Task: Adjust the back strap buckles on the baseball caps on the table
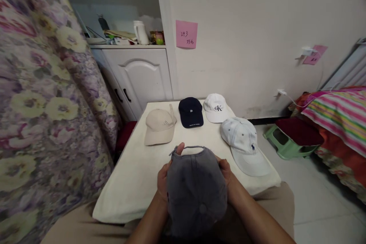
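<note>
The left grip (163, 178) is closed on one side of the grey cap (197, 190), its thumb sticking up by the strap gap at the cap's far edge. The right grip (225, 170) is closed on the opposite side; on both, some fingers are hidden by the cap, so how tightly they curl cannot be told. The cap is held between the two at the near edge of the bench (131, 187), its strap gap facing away from the person and its top button toward them. Beyond it on the bench's cream cover, the beige cap (158, 124) lies at left, the navy cap (190, 111) and white cap (215, 107) side by side at the far edge, and the pale cap (241, 141) at right. Farther out are a floral curtain (57, 84), a cabinet (143, 74), a pink note (186, 35) on the wall, and a green stool (281, 148) near the bed (340, 122).
</note>
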A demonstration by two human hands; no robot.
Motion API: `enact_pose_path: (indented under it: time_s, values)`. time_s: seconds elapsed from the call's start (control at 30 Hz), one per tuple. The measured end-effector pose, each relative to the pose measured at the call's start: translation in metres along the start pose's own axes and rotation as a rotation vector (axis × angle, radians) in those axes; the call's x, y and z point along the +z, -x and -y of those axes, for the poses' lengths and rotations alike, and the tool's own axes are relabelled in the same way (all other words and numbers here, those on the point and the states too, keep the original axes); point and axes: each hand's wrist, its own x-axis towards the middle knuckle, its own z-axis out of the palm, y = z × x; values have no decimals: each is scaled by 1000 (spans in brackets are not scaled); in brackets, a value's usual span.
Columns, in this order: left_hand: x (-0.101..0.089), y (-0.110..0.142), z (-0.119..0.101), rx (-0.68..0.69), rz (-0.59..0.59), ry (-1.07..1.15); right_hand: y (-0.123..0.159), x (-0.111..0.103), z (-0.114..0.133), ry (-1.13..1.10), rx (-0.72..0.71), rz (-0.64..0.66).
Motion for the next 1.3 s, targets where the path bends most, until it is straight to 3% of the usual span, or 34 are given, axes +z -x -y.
enact_pose_path:
  time_s: [0.17, 0.37, 0.5, 0.73, 1.0, 1.3]
  values:
    - [5, -7, -4, 67, -138, 281, -4, -6, 7, 7, 158, -31]
    - [-9, -16, -3, 67, -56, 294, -9, -9, 16, -39, 188, -28]
    - [-20, -21, 5, 25, 98, 364, -14, -11, 24, -92, 202, -21]
    - [-36, -39, 3, -55, -52, 590, -28, -32, 24, -154, 108, -50]
    - [-47, -61, -3, -29, 193, 610, -33, -50, 15, -161, -20, -75]
    - [-66, -72, 19, -82, 189, 620, -43, -61, 15, -144, -42, -214]
